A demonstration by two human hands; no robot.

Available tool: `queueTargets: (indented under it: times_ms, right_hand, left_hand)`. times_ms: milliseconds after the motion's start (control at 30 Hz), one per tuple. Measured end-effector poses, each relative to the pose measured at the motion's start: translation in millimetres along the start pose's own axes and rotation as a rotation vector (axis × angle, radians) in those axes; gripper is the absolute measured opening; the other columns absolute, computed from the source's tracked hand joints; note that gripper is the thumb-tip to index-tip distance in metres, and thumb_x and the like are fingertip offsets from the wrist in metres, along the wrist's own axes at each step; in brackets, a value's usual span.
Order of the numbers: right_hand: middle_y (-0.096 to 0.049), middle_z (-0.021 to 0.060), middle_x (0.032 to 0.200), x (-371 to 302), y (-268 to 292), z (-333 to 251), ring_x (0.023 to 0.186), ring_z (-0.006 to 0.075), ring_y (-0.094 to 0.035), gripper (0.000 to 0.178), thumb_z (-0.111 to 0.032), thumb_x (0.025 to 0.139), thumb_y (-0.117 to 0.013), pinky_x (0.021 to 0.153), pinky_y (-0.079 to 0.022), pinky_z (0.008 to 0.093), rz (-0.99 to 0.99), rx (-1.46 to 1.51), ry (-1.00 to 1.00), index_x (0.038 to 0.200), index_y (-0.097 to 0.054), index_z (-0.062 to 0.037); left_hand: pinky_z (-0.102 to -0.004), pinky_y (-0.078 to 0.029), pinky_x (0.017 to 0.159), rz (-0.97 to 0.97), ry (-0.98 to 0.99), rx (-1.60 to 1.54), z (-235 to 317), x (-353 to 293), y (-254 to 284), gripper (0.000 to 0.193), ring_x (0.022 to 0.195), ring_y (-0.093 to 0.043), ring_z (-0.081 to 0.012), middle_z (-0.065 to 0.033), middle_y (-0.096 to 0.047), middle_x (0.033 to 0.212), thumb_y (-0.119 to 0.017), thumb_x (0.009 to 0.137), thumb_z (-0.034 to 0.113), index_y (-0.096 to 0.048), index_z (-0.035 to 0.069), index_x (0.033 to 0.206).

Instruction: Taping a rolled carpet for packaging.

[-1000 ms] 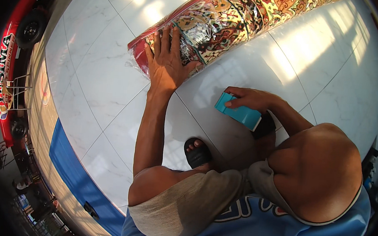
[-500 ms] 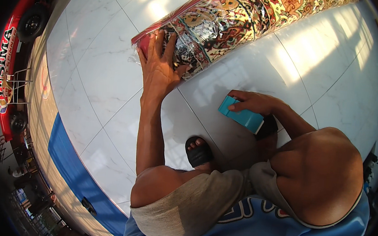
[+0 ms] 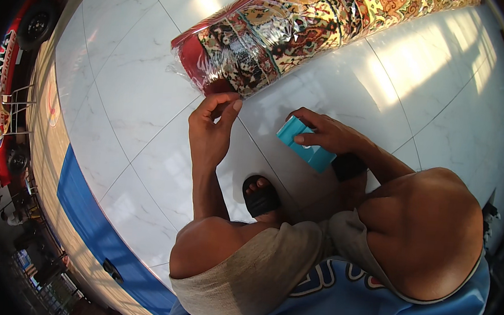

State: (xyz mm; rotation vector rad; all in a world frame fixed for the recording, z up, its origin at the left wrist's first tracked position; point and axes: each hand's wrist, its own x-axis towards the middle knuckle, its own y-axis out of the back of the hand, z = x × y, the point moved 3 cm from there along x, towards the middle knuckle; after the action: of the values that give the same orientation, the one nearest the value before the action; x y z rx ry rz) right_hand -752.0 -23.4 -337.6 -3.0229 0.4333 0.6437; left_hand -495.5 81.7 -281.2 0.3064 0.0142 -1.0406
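A rolled patterned rug [image 3: 309, 32] in clear plastic wrap [image 3: 190, 73] lies on the floor, its red-edged end toward the left. Close by the near corner of that end, my left hand [image 3: 212, 125] is closed in a pinch, thumb against forefinger. Whether a bit of the wrap is between those fingertips cannot be made out. My right hand [image 3: 334, 134] grips a turquoise plastic tool [image 3: 309, 149], boxy and open-sided, possibly a tape dispenser. It is held above the floor, apart from the rug.
White tiles [image 3: 144, 96] make up the floor, with sunlit patches at the right. My sandalled foot [image 3: 261, 195] stands below the hands. A blue panel [image 3: 107, 223] curves along the left, and beyond it is a red vehicle-like object with black wheels [image 3: 36, 25].
My left hand has come off the rug's surface, drawn back toward me and closed into a pinch at its near corner. The right hand has shifted slightly left with the turquoise tool.
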Motion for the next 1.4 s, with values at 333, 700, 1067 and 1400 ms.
queueTargets:
  times_ms: [333, 700, 1067, 1400]
  right_hand:
    - [-0.071, 0.0191, 0.125, 6.3, -5.8, 6.2, 0.111, 0.0319, -0.071, 0.06, -0.036, 0.1, -0.072, 0.096, -0.053, 0.0449, -0.003, -0.083, 0.196, 0.146, -0.048, -0.0059]
    - [-0.07, 0.0211, 0.119, 3.9, -13.0, 22.6, 0.111, 0.0384, -0.071, 0.064, -0.037, 0.095, -0.078, 0.095, -0.054, 0.0474, 0.049, -0.196, 0.222, 0.144, -0.051, -0.0053]
    - [-0.069, 0.0197, 0.123, 1.2, -14.6, 14.4, 0.114, 0.0384, -0.069, 0.063, -0.035, 0.093, -0.08, 0.097, -0.053, 0.0476, 0.007, -0.228, 0.23, 0.142, -0.053, -0.0067]
    - [-0.07, 0.0207, 0.122, -0.7, -11.3, 13.4, 0.112, 0.0389, -0.07, 0.069, -0.036, 0.089, -0.083, 0.094, -0.055, 0.0475, -0.025, -0.172, 0.19, 0.143, -0.053, -0.0049]
  left_hand:
    - [-0.0376, -0.053, 0.105, -0.486, 0.307, -0.287, -58.6, -48.5, -49.5, 0.042, 0.118, -0.068, -0.0216, -0.012, -0.072, 0.13, -0.074, 0.102, 0.026, -0.069, 0.001, 0.136]
    - [-0.0327, -0.054, 0.096, -0.283, 0.296, -0.335, -64.5, -56.0, -60.4, 0.029, 0.1, -0.07, -0.0156, -0.0077, -0.077, 0.104, -0.074, 0.101, 0.022, -0.076, -0.002, 0.116]
    - [-0.0288, -0.053, 0.08, -0.423, 0.319, -0.308, -70.0, -42.1, -59.6, 0.02, 0.083, -0.066, -0.0118, -0.0045, -0.076, 0.091, -0.076, 0.098, 0.016, -0.076, -0.002, 0.108]
    - [-0.028, -0.051, 0.073, -0.382, 0.307, -0.171, -65.9, -47.8, -64.2, 0.019, 0.076, -0.061, -0.01, -0.0025, -0.07, 0.083, -0.068, 0.103, 0.017, -0.073, -0.001, 0.103]
